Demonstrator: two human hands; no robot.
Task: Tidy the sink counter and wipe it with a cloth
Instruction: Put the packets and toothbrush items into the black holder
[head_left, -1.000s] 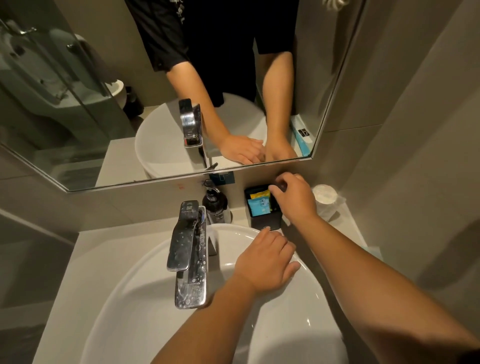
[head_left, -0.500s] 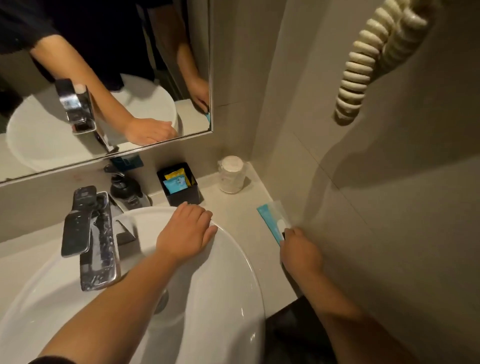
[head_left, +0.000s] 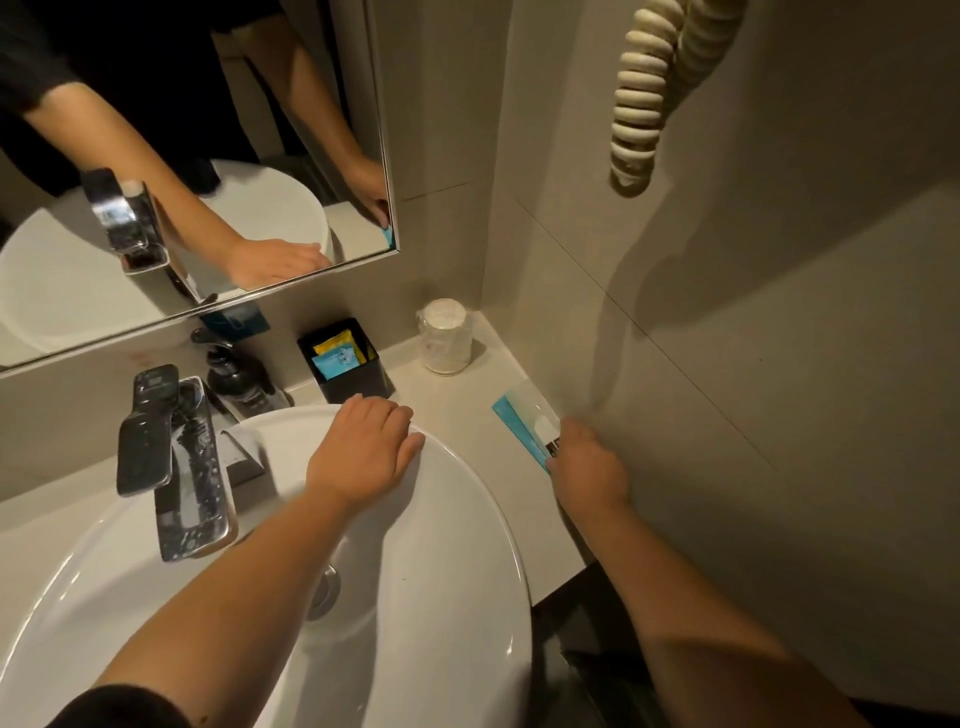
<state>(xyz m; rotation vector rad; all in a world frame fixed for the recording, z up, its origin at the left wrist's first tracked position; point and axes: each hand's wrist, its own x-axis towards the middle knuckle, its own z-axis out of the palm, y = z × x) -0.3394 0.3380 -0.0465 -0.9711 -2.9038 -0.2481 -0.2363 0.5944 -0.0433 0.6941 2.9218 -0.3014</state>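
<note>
A blue and white packet (head_left: 524, 418) lies on the beige counter (head_left: 457, 415) against the right wall. My right hand (head_left: 587, 470) rests on the packet's near end, fingers closed over it. My left hand (head_left: 363, 449) lies flat, palm down, on the far rim of the white basin (head_left: 457, 519). A black box (head_left: 348, 364) with yellow and blue sachets stands behind the basin. A wrapped glass (head_left: 445, 338) stands in the back right corner. No cloth is in view.
A chrome tap (head_left: 171, 457) overhangs the basin at the left, with a dark soap pump bottle (head_left: 234, 374) behind it. A mirror (head_left: 182, 156) covers the back wall. A coiled cream cord (head_left: 644, 93) hangs on the right wall.
My right hand left the black box and moved right and nearer, down onto the packet by the wall. The view swung right. My left hand stayed on the basin rim.
</note>
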